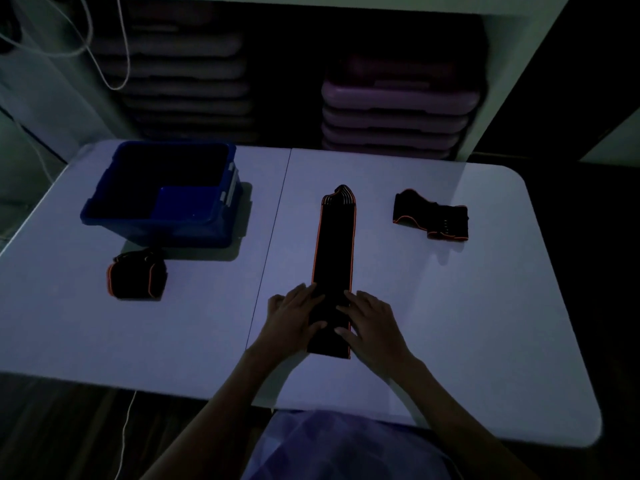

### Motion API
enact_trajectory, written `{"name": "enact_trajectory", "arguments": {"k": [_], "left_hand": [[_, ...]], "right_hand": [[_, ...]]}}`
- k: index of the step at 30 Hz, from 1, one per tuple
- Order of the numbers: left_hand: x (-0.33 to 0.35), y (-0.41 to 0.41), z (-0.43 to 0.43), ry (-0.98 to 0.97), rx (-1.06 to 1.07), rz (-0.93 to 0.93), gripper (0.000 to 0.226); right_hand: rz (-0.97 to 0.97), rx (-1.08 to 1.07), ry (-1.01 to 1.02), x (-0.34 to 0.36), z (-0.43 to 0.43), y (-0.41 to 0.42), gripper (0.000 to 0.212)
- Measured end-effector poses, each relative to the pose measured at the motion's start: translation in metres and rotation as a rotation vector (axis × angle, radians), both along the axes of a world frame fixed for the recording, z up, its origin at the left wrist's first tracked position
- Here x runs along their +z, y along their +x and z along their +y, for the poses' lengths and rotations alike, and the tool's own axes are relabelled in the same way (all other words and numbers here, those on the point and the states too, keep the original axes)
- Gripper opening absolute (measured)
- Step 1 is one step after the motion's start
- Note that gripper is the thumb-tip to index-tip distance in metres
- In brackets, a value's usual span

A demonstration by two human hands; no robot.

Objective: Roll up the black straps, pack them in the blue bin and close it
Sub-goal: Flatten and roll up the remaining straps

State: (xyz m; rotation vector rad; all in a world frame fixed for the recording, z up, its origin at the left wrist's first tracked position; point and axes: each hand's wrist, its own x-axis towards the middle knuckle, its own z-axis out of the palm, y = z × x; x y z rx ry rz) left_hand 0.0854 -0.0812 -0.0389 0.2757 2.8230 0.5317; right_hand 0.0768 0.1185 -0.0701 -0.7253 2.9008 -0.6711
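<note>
Flat strap [334, 258]: black with orange edging, laid lengthwise at table centre, far end tapered. Rolled strap [136, 274]: left, just in front of the bin. Crumpled strap [431, 215]: far right. Bin [162, 194]: blue, open, far left.

I see a dim room. A white table [450, 306] with round corners fills the middle. At 12 o'clock, a white shelf [512, 81] holds stacks of purple cases [398, 95]. At 10 o'clock, thin white cords [114, 46] hang down. The floor [52, 427] at 7 o'clock looks dark.
</note>
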Motion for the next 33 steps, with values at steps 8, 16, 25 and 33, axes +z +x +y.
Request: {"name": "enact_trajectory", "arguments": {"k": [8, 16, 25, 33], "left_hand": [[0.005, -0.036, 0.025, 0.103, 0.103, 0.117, 0.039], [0.032, -0.128, 0.127, 0.293, 0.006, 0.127, 0.047], [0.019, -0.219, 0.204, 0.195, -0.079, 0.063, 0.057], [0.018, -0.255, 0.224, 0.214, -0.052, -0.098, 0.054]], "right_hand": [[-0.228, -0.265, -0.419, 0.019, 0.020, -0.022, 0.029], [-0.109, -0.808, -0.467, 0.042, 0.098, -0.094, 0.016], [-0.216, -1.025, -0.207, 0.034, 0.130, -0.153, 0.055], [-0.162, -0.997, -0.524, 0.035, 0.138, -0.177, 0.019]]}}
